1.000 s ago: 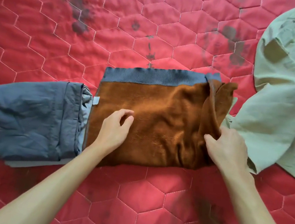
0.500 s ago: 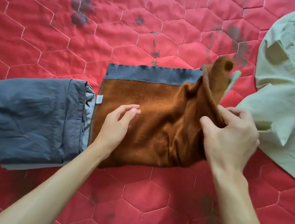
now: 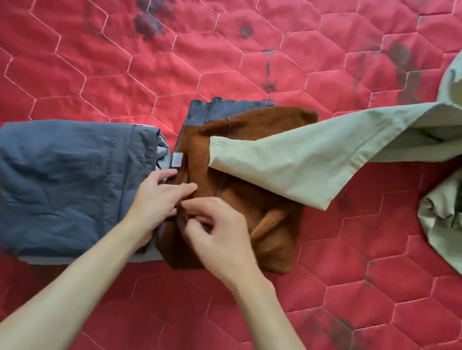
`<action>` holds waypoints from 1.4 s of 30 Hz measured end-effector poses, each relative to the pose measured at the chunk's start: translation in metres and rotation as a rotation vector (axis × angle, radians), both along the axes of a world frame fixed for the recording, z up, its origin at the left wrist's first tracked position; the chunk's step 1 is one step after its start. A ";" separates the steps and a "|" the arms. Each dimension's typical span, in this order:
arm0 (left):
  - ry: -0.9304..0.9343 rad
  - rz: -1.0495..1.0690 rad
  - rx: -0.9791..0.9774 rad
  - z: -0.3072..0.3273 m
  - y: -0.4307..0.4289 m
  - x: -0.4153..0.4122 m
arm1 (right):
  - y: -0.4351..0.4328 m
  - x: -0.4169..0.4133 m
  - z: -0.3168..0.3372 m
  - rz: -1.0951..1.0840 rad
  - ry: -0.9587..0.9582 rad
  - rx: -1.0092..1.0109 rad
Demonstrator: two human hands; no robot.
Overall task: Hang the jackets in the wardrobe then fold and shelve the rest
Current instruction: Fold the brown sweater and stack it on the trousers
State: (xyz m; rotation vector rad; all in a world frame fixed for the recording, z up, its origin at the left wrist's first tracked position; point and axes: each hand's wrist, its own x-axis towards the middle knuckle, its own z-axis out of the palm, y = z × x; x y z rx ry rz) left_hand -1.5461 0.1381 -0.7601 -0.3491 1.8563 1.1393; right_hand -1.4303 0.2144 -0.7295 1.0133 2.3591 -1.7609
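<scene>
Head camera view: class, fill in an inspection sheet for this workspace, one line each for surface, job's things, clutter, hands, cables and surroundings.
Surface: red quilted cover, hexagon stitching, several dark stains.
Job's things: folded blue-grey garment at left; brown fleece garment touching it at centre; pale green garment at right, unfolded, one part draped over the fleece.
Clutter: nothing seen.
Hands: left hand rests straight fingers on the fleece's left edge; right hand pinches a fold of the fleece.
Cables: nothing seen.
Surroundings: nothing seen beyond the cover.
</scene>
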 end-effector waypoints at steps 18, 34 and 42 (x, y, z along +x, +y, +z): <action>0.410 -0.424 -0.228 -0.001 -0.013 -0.007 | 0.073 0.079 -0.046 -0.412 -0.444 -0.360; 0.365 -0.604 -0.403 -0.012 -0.056 0.145 | 0.025 0.236 -0.033 -0.616 -0.544 -0.639; -0.187 -0.467 -0.238 -0.009 -0.103 0.199 | -0.015 0.298 0.004 -0.752 -0.486 -1.061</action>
